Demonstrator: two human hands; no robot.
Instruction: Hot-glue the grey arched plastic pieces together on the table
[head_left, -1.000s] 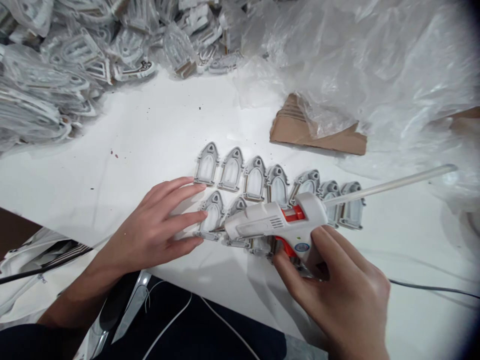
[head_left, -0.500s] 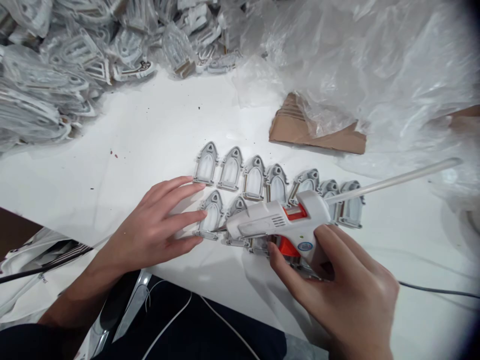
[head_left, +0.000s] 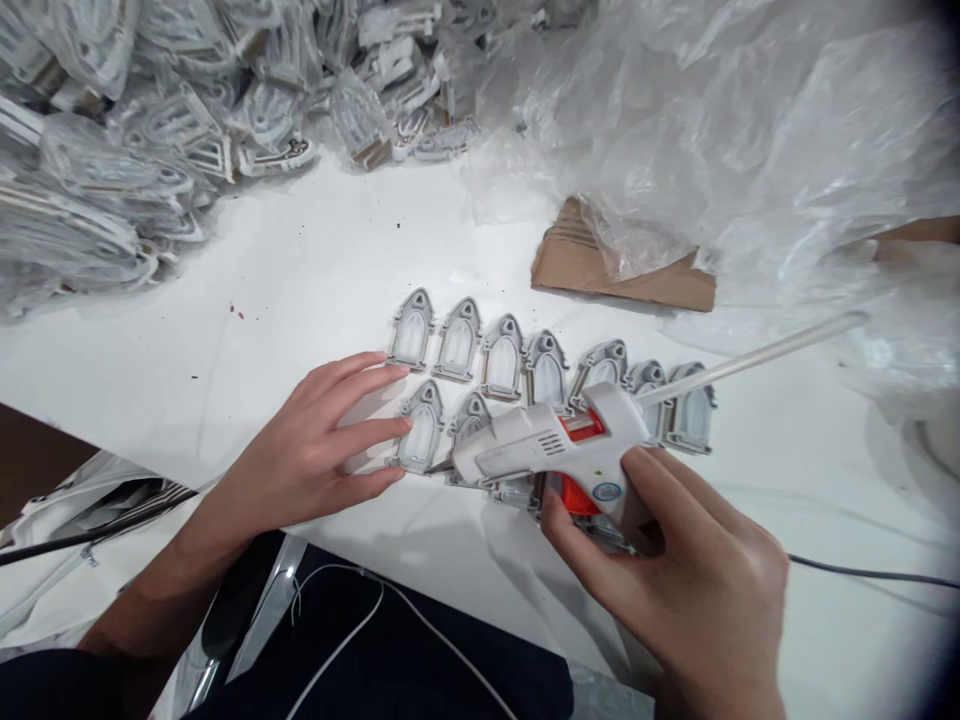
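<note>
Hot glue gun point(head_left: 540, 447): your right hand point(head_left: 682, 590) is clenching it; your left hand point(head_left: 307, 445) is lying open, fingers point(head_left: 379, 432) touching a grey arched plastic frame point(head_left: 421, 428).

Hands counted: two, one left hand point(head_left: 300, 450), one right hand point(head_left: 690, 570). Hot glue gun point(head_left: 540, 445): one. Glue stick point(head_left: 750, 358): one. Arched grey plastic pieces point(head_left: 502, 360): seven counted in back row. Front-row pieces point(head_left: 421, 438): two counted clearly, others hidden behind gun, number not told. Cardboard sheets point(head_left: 622, 270): two seen. Bagged pieces point(head_left: 150, 150): too many to be counted.
</note>
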